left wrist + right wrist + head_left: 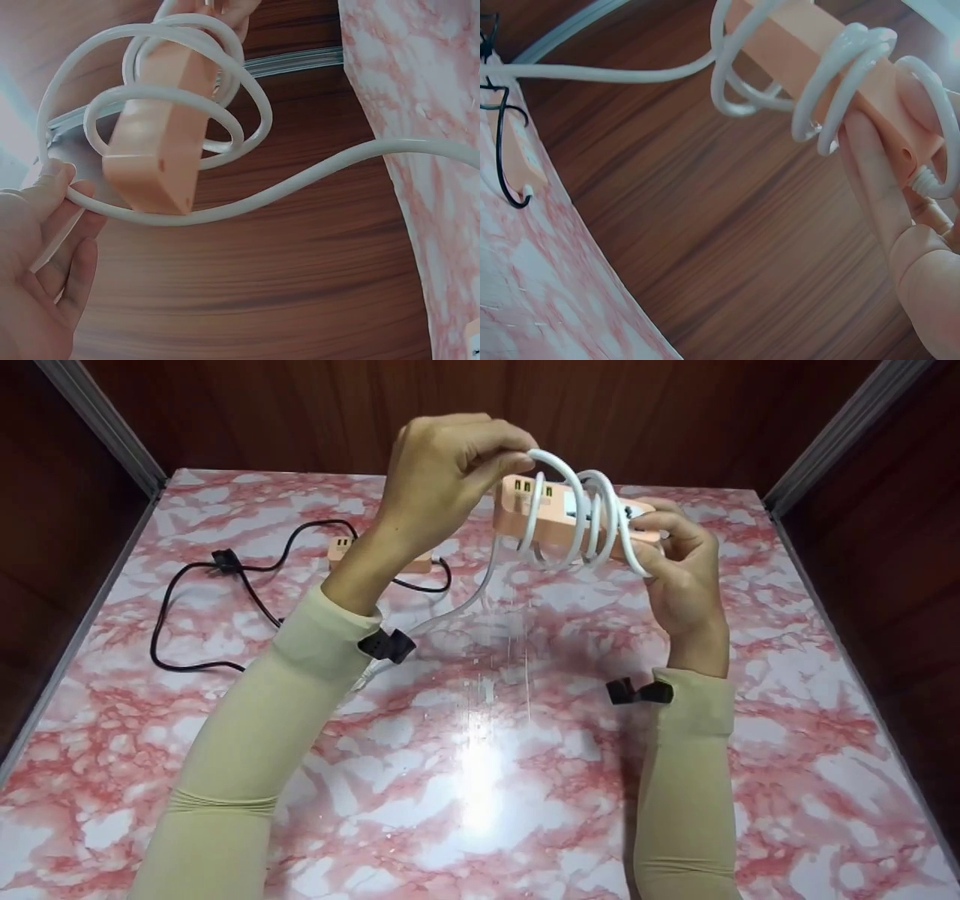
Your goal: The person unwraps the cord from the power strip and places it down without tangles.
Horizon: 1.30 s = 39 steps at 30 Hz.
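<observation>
I can see the smooth, boxy peach power strip [517,521] held up above the table, glossy white cord [630,74] looped loosely around it. The right hand [686,577] is clamped on the strip's far end; the left hand [450,472] pinches the cord between thumb and fingers. Near the left forearm I make out a second power strip [412,562] and a thin black cord [202,666], both resting on the shiny, red-and-white marbled tabletop [772,780]. Dark wood-grain walls [675,420] stand around it, edged with grey metal trim [832,431].
</observation>
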Each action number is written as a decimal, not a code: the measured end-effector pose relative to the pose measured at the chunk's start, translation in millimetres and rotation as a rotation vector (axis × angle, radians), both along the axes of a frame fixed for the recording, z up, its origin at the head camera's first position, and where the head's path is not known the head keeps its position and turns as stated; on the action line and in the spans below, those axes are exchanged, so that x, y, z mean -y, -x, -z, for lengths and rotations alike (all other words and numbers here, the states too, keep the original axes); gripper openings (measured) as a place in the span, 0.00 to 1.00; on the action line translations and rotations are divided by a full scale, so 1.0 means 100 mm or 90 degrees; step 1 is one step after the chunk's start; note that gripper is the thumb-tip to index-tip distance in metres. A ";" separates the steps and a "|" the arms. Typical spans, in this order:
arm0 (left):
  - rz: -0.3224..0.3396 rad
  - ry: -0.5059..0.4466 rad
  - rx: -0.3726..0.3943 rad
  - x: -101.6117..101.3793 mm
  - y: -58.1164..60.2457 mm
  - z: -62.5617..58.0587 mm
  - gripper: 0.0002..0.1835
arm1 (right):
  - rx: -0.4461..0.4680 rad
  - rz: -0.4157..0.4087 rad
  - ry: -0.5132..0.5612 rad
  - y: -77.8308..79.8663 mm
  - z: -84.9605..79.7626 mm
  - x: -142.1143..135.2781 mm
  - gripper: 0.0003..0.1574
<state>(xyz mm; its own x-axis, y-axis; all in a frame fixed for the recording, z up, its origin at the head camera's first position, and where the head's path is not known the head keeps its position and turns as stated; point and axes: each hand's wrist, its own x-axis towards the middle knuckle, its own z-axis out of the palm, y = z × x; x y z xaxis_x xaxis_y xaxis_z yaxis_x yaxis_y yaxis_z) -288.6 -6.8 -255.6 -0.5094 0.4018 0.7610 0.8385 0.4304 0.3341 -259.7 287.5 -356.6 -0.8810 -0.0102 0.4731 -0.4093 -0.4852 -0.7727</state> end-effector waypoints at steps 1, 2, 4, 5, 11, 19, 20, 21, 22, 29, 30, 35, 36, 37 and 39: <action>0.004 0.000 -0.008 0.00 -0.01 -0.01 0.21 | 0.002 0.000 0.003 0.00 0.00 0.00 0.11; 0.007 0.002 -0.015 0.00 -0.03 -0.02 0.22 | 0.003 0.001 0.005 0.00 0.00 -0.01 0.11; 0.012 0.008 -0.025 0.00 -0.05 -0.04 0.23 | 0.001 0.003 0.007 0.00 0.00 -0.01 0.11; 0.014 0.011 -0.029 0.00 -0.07 -0.05 0.23 | 0.000 0.004 0.008 0.00 -0.01 -0.01 0.11; 0.023 0.024 -0.053 -0.01 -0.14 -0.08 0.24 | -0.008 0.015 0.018 0.00 -0.01 -0.01 0.11; 0.036 0.036 -0.083 -0.01 -0.26 -0.05 0.22 | 0.001 0.029 0.037 0.01 -0.02 0.00 0.11; 0.038 0.037 -0.085 -0.01 -0.28 -0.04 0.21 | 0.001 0.031 0.038 0.01 -0.02 0.00 0.10; 0.041 0.037 -0.086 -0.01 -0.29 -0.03 0.21 | 0.000 0.035 0.037 0.01 -0.03 0.01 0.11; 0.044 0.038 -0.086 0.00 -0.31 -0.02 0.20 | -0.002 0.037 0.037 0.01 -0.03 0.01 0.11; 0.086 0.045 -0.078 0.04 -0.41 0.09 0.17 | -0.014 0.045 0.054 0.02 -0.04 0.04 0.11; 0.093 0.048 -0.076 0.05 -0.42 0.11 0.17 | -0.015 0.047 0.058 0.03 -0.04 0.05 0.11; 0.137 0.079 -0.066 0.13 -0.46 0.23 0.12 | -0.015 0.061 0.068 0.03 -0.04 0.06 0.11; 0.146 0.087 -0.063 0.15 -0.47 0.26 0.11 | -0.013 0.062 0.071 0.03 -0.04 0.06 0.11; 0.153 0.095 -0.060 0.17 -0.48 0.28 0.11 | -0.012 0.062 0.074 0.03 -0.05 0.06 0.11; 0.164 0.111 -0.052 0.19 -0.51 0.33 0.11 | -0.009 0.062 0.078 0.03 -0.05 0.06 0.11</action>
<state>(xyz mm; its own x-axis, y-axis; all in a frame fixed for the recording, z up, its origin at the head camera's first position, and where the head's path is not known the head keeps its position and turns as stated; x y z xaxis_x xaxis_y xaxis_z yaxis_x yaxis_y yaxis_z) -237.6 -26.1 -288.6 -0.3141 0.6381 0.7030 0.9483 0.2454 0.2010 -263.2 281.7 -351.3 -0.8679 0.1335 0.4785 -0.4699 -0.5329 -0.7037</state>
